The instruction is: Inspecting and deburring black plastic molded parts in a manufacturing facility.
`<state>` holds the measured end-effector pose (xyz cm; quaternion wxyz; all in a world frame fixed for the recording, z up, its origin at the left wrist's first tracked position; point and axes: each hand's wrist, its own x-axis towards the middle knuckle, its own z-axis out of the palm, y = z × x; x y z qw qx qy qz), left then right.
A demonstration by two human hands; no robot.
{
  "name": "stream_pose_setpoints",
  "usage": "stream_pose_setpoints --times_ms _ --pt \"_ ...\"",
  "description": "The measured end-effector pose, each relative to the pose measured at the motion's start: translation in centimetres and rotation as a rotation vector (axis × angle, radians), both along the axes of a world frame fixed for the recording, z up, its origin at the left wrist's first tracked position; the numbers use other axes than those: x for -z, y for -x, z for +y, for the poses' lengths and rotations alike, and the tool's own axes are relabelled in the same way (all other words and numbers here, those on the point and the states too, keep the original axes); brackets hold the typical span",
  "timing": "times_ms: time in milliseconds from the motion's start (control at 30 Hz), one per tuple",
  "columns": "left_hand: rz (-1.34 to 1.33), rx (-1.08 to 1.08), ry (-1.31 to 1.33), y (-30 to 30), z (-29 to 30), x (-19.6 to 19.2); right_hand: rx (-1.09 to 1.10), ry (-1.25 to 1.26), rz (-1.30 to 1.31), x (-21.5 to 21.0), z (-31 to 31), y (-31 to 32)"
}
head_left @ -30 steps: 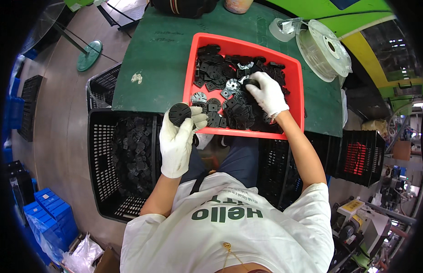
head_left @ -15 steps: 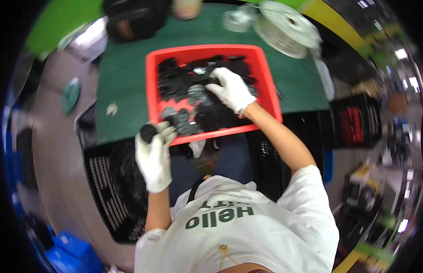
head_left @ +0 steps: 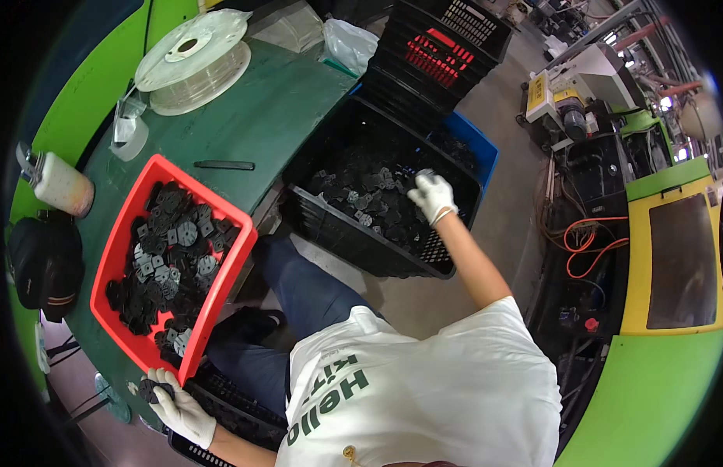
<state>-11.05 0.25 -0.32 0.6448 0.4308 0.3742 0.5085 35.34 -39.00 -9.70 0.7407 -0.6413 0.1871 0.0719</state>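
Right hand [head_left: 432, 196] now off the red tray [head_left: 238, 233], reaching into the black crate [head_left: 361, 237] among black parts [head_left: 361, 194], fingers curled; clamped or not, cannot tell. Left hand [head_left: 178, 409] out beyond the tray's corner, closed on round black part [head_left: 153, 389]. Sorting apparently shifted from picking to dropping off.

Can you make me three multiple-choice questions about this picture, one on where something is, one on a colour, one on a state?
1. Where is the right hand?
A. Over the black crate of black parts
B. On the white spool
C. On the dark bag

2. What colour is the tray on the green table?
A. Blue
B. Red
C. Yellow

3. What is the left hand doing?
A. Lying flat and empty
B. Gripping a black round part
C. Holding a bottle

Key: 1 A, the gloved hand reaches into the crate beside the table. 2 B, its rim and walls are red. 3 B, gloved fingers close round a dark part near the tray's corner.
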Motion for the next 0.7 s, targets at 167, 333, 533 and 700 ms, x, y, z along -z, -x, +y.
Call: stream_pose_setpoints --times_ms 167,333,533,700 --pt "0.004 -0.021 0.020 0.4 0.6 0.1 -0.147 0.926 -0.400 0.0 -12.9 -14.9" --pt "0.016 -0.007 -0.035 0.7 0.8 0.3 0.231 -0.138 -0.229 1.0 -12.2 -17.9" --pt "0.062 -0.011 -0.069 0.4 0.3 0.1 -0.428 -0.428 -0.258 1.3 -0.3 -6.7" --pt "0.053 -0.021 -0.083 0.2 0.3 0.2 -0.590 -0.407 -0.285 -4.4 5.1 -0.2"
